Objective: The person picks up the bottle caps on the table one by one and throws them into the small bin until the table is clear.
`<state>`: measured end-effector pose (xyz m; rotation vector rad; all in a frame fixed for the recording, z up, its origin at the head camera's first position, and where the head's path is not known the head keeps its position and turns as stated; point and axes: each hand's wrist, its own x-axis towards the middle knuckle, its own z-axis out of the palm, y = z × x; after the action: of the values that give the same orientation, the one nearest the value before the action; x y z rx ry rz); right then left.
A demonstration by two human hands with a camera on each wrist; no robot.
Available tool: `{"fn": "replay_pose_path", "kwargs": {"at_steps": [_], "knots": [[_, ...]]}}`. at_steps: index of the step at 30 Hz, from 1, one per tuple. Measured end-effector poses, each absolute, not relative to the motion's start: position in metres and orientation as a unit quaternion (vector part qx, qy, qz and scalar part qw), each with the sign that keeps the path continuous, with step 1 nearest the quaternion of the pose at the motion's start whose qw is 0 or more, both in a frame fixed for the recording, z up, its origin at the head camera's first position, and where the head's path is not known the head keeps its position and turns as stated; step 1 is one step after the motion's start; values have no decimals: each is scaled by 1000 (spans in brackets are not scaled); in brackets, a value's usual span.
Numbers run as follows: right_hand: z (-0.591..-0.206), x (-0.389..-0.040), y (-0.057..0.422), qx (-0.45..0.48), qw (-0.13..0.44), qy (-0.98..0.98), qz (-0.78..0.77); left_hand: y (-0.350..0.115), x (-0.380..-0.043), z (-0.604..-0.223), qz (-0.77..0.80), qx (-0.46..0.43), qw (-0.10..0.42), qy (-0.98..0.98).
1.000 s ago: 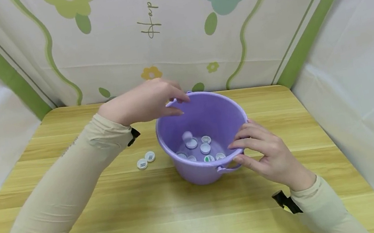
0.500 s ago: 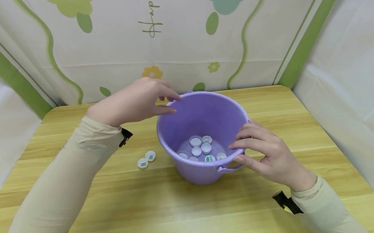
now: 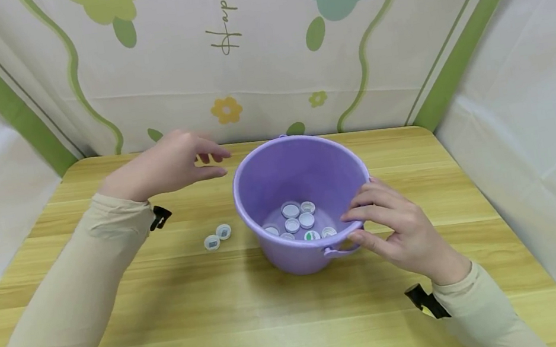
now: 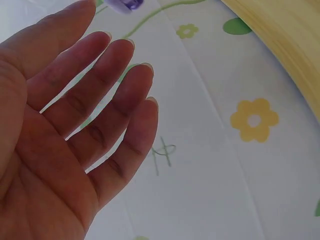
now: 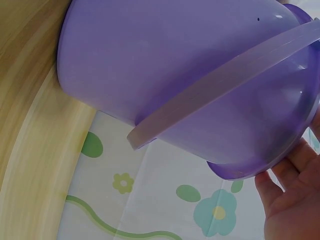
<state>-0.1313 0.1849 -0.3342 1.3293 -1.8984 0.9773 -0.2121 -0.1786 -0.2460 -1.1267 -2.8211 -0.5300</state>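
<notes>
A purple plastic bucket (image 3: pixel 293 258) stands on the wooden table, with several small white bottle caps (image 3: pixel 291 211) on its bottom. My right hand (image 3: pixel 394 228) grips its near right rim, fingers over the edge and thumb outside. From the right wrist view, the bucket's handle (image 5: pixel 225 82) hangs down along the outer wall. My left hand (image 3: pixel 168 163) is in the air left of the bucket, apart from it. Nothing lies in its palm in the left wrist view, where the fingers (image 4: pixel 102 92) are loosely bent. Below it, two white caps (image 3: pixel 217 237) lie side by side on the table.
The light wooden table (image 3: pixel 258 332) extends around the bucket. A white cloth (image 3: pixel 274 78) with printed flowers hangs behind it, and pale cloth sides (image 3: pixel 544 115) rise at left and right. Black straps (image 3: pixel 426 301) sit at both wrists.
A white cap falling inside the bucket one second ago now rests on its bottom. My left hand has moved left, away from over the rim. The right hand has stayed in place.
</notes>
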Motion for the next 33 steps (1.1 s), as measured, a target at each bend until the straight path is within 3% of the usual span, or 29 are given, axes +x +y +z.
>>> {"fn": "replay_pose_path", "kwargs": {"at_steps": [22, 33], "knots": [[-334, -132, 185, 503, 307, -717, 371, -206, -230, -361, -206, -309, -121, -920], [-336, -131, 185, 498, 307, -722, 369, -193, -222, -383, -204, -305, -180, -913]]}}
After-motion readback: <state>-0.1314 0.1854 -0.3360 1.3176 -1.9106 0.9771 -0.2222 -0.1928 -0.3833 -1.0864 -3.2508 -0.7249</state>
